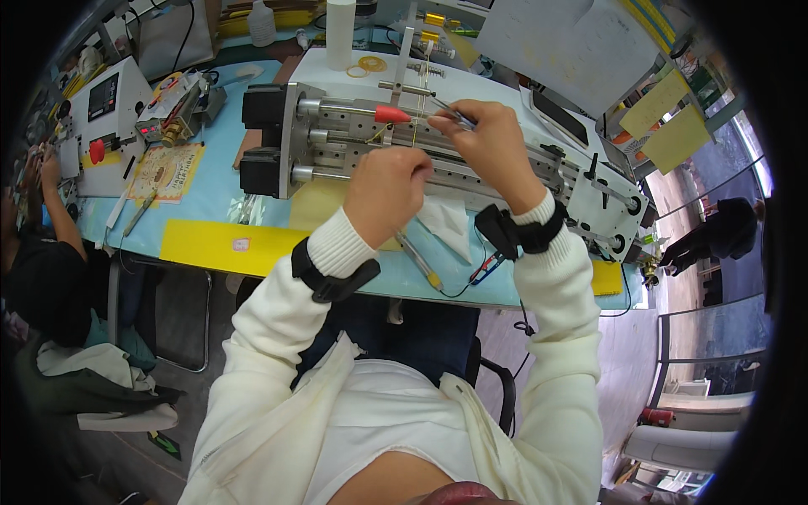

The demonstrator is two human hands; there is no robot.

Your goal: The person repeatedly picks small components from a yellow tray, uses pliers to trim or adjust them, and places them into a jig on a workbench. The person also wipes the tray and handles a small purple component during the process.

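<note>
My right hand grips a pair of slim metal tweezers over the far side of a winding machine. The machine has long steel rods and black motors at its left end. A red cone-shaped tip sits on one rod, left of the right fingertips. My left hand is closed just in front of this tip, its fingers curled together. Whatever lies between them is hidden. A fine yellow thread runs down from the machine's upright part between my two hands.
On the blue bench mat lie a yellow strip, a white tissue and a pen-like tool with a cable. A white cylinder stands behind the machine. At far left, another person's hand works by a second machine.
</note>
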